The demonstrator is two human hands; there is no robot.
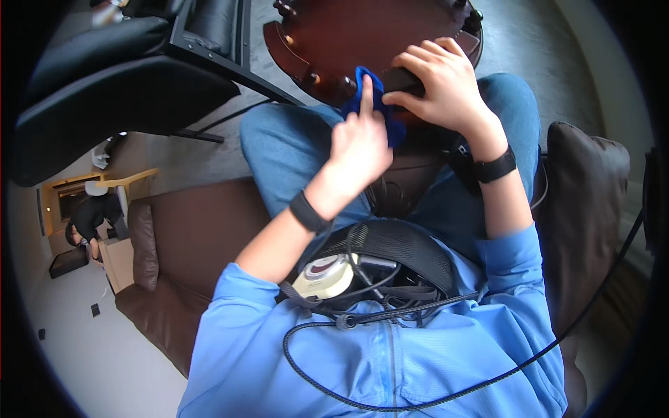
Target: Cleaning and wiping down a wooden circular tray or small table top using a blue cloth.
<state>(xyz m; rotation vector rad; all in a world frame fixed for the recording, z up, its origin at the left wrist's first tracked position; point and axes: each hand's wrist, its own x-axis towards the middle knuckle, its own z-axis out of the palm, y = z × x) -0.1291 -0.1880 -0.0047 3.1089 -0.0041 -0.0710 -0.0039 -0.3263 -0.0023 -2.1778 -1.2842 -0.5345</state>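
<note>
Left hand (359, 143) presses soft blue cloth (376, 104) (crumpled) against glossy round wooden table (334, 35).

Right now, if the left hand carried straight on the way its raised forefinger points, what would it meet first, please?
The left hand points its forefinger up the picture, already against the blue cloth. Straight on lies the dark object held by the right hand, then probably the round wooden table; depth is unclear.
</note>
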